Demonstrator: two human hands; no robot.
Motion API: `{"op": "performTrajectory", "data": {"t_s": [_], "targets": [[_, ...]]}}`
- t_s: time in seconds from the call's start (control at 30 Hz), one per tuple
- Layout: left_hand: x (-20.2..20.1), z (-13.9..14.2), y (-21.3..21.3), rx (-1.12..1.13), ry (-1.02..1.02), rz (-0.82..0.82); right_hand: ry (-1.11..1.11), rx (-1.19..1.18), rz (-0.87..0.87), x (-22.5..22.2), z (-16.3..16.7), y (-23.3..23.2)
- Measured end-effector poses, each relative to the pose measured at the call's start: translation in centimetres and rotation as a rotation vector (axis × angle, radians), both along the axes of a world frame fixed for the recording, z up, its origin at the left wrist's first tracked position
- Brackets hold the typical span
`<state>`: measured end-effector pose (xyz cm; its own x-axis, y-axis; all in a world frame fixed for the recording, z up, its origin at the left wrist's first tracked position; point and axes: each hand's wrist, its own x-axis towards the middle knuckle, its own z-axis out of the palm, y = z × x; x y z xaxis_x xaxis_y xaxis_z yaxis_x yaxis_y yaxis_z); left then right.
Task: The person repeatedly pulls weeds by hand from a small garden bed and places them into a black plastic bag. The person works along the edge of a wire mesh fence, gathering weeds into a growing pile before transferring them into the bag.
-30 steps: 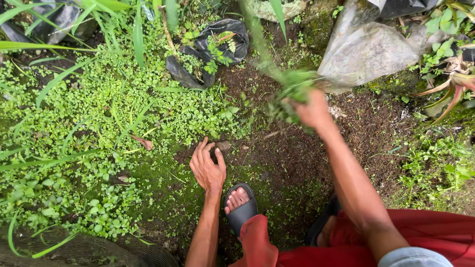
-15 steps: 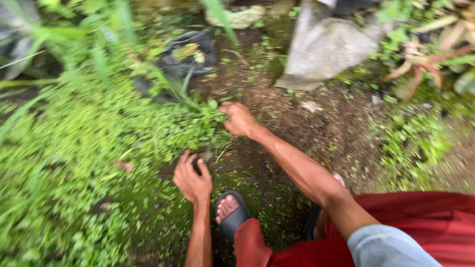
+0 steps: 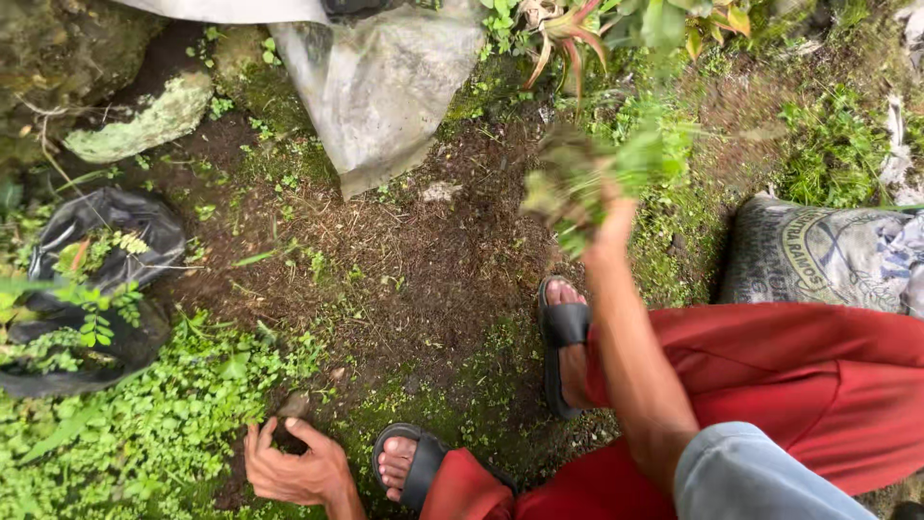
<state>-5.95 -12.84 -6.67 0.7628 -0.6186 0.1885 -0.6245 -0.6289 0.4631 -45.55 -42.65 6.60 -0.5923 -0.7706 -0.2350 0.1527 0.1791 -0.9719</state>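
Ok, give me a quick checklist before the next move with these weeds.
1. Right hand has a grip on the pulled weeds: ok, though blurred.
2. Left hand is resting on the ground by the green groundcover, fingers spread, holding nothing: ok.
3. Both sandalled feet planted on the bare soil: ok.
4. Black plastic bag open at the left: ok.
5. Woven sack at the right is open: cannot tell.
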Motion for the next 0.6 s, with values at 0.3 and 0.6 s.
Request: {"op": "performTrajectory", "data": {"t_s": [0.3,0.6], "targets": [[-0.1,0.5,-0.5,0.008,0.019,-0.012,0.089,0.441,-0.509,-17.2,2.8,-6.1],[1.0,-0.1,0.1,-0.041,0.034,0.028,0.926,-0.087,0.958,9.7,-5.4,3.1]]}}
